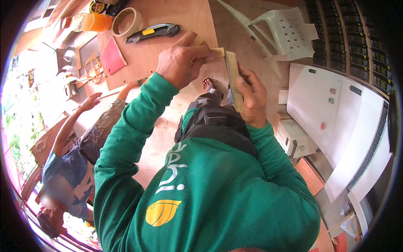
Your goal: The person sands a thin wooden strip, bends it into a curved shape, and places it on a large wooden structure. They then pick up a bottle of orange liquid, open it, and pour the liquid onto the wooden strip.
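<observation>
In front of my chest my right hand point(252, 94) grips a narrow, flat strip of wood point(232, 73), pale on its face and darker along one edge. The strip stands roughly upright, thumb and fingers closed on its right side. My left hand point(180, 59) is closed on a small pale wooden piece point(218, 51), whose tip meets or nearly meets the strip's upper end. Most of that piece is hidden by my fingers. Beyond my left hand, a black and yellow utility knife point(153, 32) lies on the wooden tabletop point(184, 14).
Beside the knife are a tape roll point(139, 21), an orange bottle point(94, 22) and a red sheet point(112, 56). At left another person point(75, 164) reaches toward the table. A white plastic chair point(289, 31) stands far right, white panels point(315, 94) nearer.
</observation>
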`<action>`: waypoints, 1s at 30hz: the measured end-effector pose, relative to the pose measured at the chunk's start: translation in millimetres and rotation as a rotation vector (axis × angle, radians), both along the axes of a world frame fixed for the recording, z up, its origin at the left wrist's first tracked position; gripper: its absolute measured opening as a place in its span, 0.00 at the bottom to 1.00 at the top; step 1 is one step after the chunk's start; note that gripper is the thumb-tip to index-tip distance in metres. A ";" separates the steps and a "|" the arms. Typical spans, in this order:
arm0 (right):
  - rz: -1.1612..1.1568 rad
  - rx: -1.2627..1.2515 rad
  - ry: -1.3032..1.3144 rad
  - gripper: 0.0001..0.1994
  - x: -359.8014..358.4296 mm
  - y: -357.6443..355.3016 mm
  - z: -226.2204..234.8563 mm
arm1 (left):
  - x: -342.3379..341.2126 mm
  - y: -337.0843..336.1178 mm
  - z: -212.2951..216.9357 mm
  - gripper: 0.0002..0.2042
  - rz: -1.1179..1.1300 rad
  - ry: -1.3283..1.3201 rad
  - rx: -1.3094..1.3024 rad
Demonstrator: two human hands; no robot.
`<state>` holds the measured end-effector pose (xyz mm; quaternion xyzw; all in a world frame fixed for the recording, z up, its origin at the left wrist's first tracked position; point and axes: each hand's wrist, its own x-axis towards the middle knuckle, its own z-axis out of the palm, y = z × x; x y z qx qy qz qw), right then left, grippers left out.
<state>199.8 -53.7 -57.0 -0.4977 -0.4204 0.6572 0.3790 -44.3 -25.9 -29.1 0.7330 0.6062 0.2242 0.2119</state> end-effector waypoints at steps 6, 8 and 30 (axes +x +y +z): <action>0.023 0.264 -0.132 0.22 -29.8 54.4 -10.5 | 0.2 -0.3 -2.1 0.21 -0.004 -0.009 0.033; -0.020 0.311 -0.086 0.23 -42.0 75.7 -17.5 | 1.3 1.6 -3.4 0.20 -0.009 -0.010 0.038; 0.057 0.177 -0.090 0.21 -9.9 27.8 -19.9 | 2.6 3.0 3.2 0.16 -0.018 0.012 0.025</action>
